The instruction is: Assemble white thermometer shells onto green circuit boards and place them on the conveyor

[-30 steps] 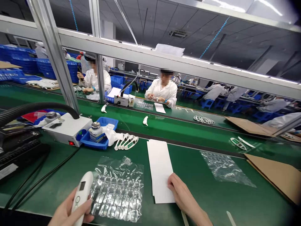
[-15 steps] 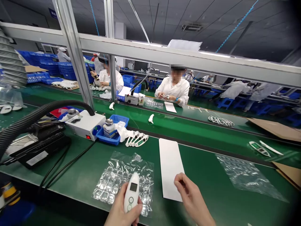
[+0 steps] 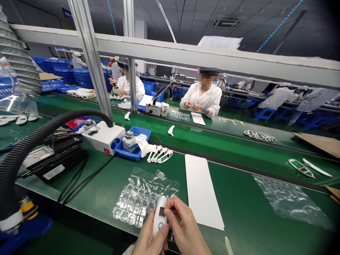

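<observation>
My left hand (image 3: 152, 236) is wrapped round a white handheld device (image 3: 159, 216) with a small dark screen and a round button. The thumb and fingers of my right hand (image 3: 183, 223) are pinched together at the screen's right edge; whatever they hold, if anything, is too small to make out. Beneath and behind the device lies a clear plastic tray with many pockets (image 3: 135, 200). A white paper sheet (image 3: 203, 191) rests just right of my hands on the green bench.
Several white shells (image 3: 160, 155) lie beside a blue bin (image 3: 140, 132) holding a bottle. A white box (image 3: 102, 136) with a black hose stands at left. Another clear plastic sheet (image 3: 289, 198) lies right. Across the belt, a person in white (image 3: 203, 97) handles a small part.
My right hand has moved left from over the paper to the device's screen. The device is more upright. The camera view has shifted slightly.
</observation>
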`<state>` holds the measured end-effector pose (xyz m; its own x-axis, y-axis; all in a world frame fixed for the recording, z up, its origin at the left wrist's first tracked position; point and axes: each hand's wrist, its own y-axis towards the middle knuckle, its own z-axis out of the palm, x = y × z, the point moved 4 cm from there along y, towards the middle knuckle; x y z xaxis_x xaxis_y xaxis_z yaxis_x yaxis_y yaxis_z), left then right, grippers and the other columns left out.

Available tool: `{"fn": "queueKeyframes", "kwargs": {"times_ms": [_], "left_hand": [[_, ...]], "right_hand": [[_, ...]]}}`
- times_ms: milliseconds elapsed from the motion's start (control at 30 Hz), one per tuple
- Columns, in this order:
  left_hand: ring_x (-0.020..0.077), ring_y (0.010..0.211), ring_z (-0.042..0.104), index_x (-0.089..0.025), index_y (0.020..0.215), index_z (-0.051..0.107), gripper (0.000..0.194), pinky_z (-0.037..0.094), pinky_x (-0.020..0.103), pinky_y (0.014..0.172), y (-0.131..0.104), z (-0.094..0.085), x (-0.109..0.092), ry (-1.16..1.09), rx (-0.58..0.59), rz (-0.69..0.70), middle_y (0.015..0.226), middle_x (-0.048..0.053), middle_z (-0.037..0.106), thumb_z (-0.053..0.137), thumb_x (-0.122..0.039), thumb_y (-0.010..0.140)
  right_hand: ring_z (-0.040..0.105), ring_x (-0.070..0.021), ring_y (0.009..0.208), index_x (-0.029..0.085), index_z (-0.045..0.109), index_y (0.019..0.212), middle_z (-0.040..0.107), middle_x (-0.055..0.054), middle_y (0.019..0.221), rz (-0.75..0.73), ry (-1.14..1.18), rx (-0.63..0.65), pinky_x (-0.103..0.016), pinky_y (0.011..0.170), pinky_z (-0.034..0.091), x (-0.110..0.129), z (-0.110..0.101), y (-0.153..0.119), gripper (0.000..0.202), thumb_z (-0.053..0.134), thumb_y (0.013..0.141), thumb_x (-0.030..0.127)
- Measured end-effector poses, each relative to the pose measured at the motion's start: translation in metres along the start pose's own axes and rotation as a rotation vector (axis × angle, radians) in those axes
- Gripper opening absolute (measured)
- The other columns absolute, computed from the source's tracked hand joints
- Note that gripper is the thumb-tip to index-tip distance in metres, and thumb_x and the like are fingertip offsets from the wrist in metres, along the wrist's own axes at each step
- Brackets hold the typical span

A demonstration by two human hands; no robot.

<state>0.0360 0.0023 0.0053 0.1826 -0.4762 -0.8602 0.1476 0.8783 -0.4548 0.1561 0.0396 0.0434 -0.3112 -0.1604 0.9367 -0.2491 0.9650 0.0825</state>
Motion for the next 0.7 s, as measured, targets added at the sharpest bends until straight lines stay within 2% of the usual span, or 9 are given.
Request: {"fn": "queueKeyframes", "kwargs": {"times_ms": [367,600,700], "left_hand": [[0.0183,0.063,0.065,-0.021,0.134,0.047,0.075,0.053,0.022,0.060,-0.008,0.000,-0.008,-0.005,0.014,-0.056,0.065,0.001,0.064,0.067,-0.062,0.074],[0.0218,0.074,0.069,-0.021,0.129,0.053,0.066,0.056,0.024,0.064,-0.011,-0.002,-0.016,0.028,-0.005,0.000,0.077,0.007,0.070,0.053,-0.066,0.080],[0.0205,0.068,0.068,-0.020,0.125,0.057,0.065,0.055,0.023,0.060,-0.011,-0.002,-0.018,0.054,-0.013,0.026,0.075,0.007,0.069,0.054,-0.066,0.079]], "right_hand": [[0.050,-0.0147,0.067,0.021,0.050,0.077,0.051,-0.001,0.077,0.004,-0.007,0.019,-0.024,0.059,0.041,-0.002,-0.001,0.000,0.024,0.043,0.097,0.033],[0.051,-0.0147,0.066,0.022,0.052,0.077,0.052,-0.001,0.076,-0.033,0.000,0.002,-0.024,0.058,0.043,0.002,0.003,-0.001,0.025,0.046,0.096,0.037],[0.049,-0.0130,0.060,0.021,0.052,0.079,0.050,0.000,0.074,0.002,0.049,0.002,-0.022,0.054,0.043,-0.001,0.003,-0.001,0.027,0.045,0.097,0.039]]}}
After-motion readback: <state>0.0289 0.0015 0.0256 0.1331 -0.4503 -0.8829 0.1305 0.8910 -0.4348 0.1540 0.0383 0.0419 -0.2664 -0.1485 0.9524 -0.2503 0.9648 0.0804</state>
